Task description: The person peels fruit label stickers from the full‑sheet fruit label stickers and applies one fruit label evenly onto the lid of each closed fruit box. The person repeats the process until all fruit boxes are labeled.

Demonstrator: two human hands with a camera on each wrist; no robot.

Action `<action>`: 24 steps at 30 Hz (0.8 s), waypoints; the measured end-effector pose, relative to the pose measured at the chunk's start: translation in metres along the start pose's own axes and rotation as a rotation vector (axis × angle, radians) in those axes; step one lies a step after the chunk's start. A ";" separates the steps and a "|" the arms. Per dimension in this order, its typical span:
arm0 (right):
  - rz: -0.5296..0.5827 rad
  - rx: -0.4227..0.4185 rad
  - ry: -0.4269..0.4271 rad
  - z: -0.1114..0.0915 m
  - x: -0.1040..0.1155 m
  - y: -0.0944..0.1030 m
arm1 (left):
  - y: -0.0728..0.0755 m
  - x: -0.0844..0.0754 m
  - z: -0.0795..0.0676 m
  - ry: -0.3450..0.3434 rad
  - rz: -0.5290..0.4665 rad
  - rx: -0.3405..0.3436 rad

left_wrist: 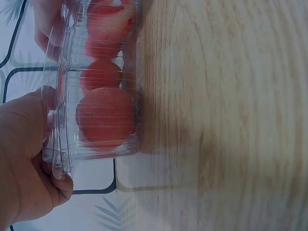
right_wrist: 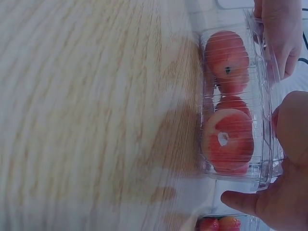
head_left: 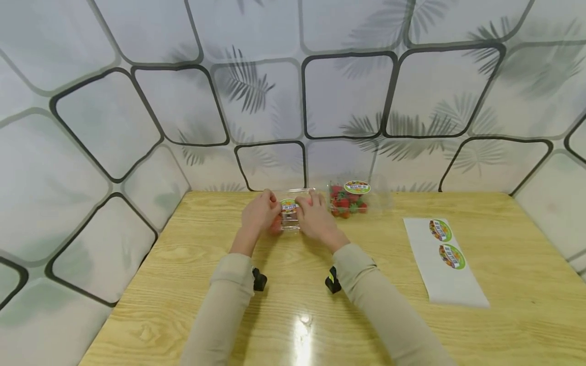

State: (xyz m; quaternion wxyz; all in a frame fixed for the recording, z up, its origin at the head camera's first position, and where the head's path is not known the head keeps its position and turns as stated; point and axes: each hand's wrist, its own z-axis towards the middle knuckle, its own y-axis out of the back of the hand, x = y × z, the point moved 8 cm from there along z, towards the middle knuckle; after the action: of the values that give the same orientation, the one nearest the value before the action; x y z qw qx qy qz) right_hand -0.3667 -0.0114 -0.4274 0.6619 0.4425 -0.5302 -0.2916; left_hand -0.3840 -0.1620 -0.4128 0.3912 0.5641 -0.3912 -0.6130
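Note:
A clear plastic clamshell box (head_left: pixel 290 227) of round red fruits (left_wrist: pixel 105 118) sits near the table's back edge, with its lid down. An oval fruit label (head_left: pixel 288 204) lies on the lid between my two hands. My left hand (head_left: pixel 260 212) grips the box's left end, its fingers bent around the rim corner in the left wrist view. Over the opposite end, my right hand (head_left: pixel 317 218) holds the lid edge, with the thumb beside the label. One finger (right_wrist: pixel 239 201) of that hand sticks out past the box end.
Close to the right stands another clear box with strawberries (head_left: pixel 343 204), bearing a matching oval label (head_left: pixel 357 187). A white backing sheet (head_left: pixel 426 264) with two oval labels lies farther right on the wooden table (head_left: pixel 151 300). A patterned wall (head_left: pixel 348 96) rises behind the table.

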 end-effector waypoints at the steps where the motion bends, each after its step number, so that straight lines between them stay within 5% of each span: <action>1: -0.001 0.004 -0.003 0.001 -0.001 -0.001 | 0.000 0.000 0.001 0.000 0.002 0.000; 24: -0.003 -0.007 0.021 0.020 -0.002 0.002 | 0.000 0.002 0.022 -0.013 0.024 0.013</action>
State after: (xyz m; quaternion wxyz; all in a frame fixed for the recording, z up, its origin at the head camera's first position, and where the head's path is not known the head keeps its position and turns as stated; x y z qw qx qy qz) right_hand -0.3866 -0.0142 -0.4257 0.6686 0.4442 -0.5214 -0.2896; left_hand -0.4058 -0.1629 -0.4127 0.3923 0.5581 -0.4043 -0.6093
